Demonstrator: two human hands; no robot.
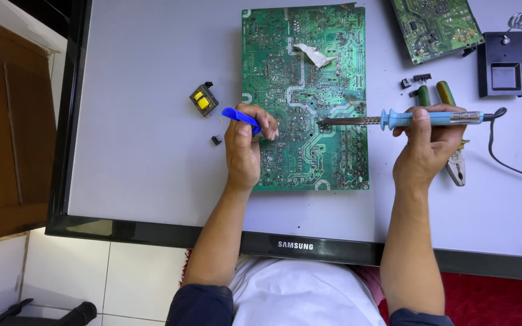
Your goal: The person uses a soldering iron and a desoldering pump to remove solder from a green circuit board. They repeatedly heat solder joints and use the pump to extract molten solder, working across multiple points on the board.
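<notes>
While your right hand (425,142) curls around the blue handle of the soldering iron (421,118), its dark metal tip lies level across the big green circuit board (305,96), touching it near the middle. That board lies flat on the grey panel (140,121), solder side up, covered in pale traces and silver dots, with a scrap of white tape (313,54) stuck near its top. Your left hand (244,145) pinches a small blue tool (240,116) at the board's left edge; its working end is hidden by your fingers, so you cannot tell what it touches. A small yellow-topped transformer (203,99) sits just left of that hand. Green-handled pliers (448,133) lie partly under your right hand, near a second board (436,25) and a black stand (501,63).
</notes>
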